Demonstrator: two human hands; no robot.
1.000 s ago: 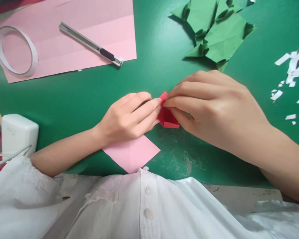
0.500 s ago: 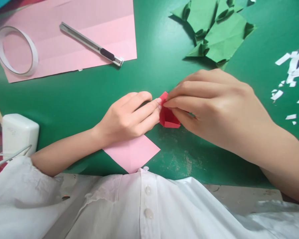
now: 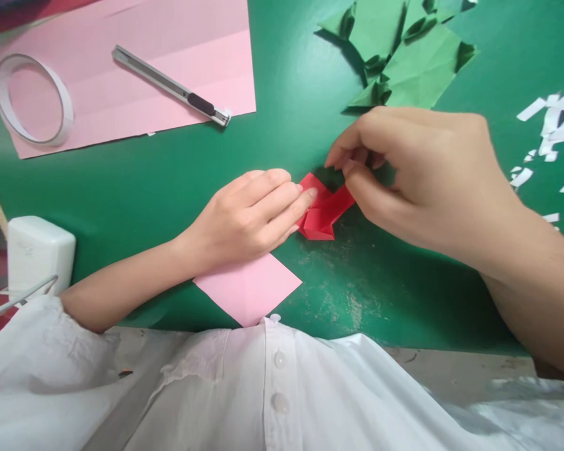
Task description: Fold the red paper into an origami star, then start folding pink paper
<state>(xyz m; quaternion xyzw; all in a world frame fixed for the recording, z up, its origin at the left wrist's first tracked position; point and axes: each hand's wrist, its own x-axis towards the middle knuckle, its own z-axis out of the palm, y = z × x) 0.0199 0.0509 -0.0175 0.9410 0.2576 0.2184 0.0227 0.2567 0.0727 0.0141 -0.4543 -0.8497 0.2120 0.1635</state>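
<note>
A small piece of red folded paper (image 3: 320, 220) lies on the green table, with a raised flap on its right side. My left hand (image 3: 258, 216) holds its left part down, fingers close together with the tips on the red surface. My right hand (image 3: 404, 169) is closed in a pinch at the upper right end of the flap; the thumb covers the spot where it grips. Under my left hand and wrist lies a pink paper square (image 3: 251, 291), partly covered, one corner pointing toward my body.
A large pink sheet (image 3: 207, 37) at upper left bears a utility knife (image 3: 164, 81) and a roll of white tape (image 3: 66, 116). Green folded papers (image 3: 423, 69) lie at the top, white paper scraps (image 3: 561, 122) at far right. A white box-shaped device (image 3: 40, 257) stands at left.
My right hand has moved up and right, drawing the red paper's right flap outward, so more of its inside shows. My left fingers have shifted slightly right over the paper.
</note>
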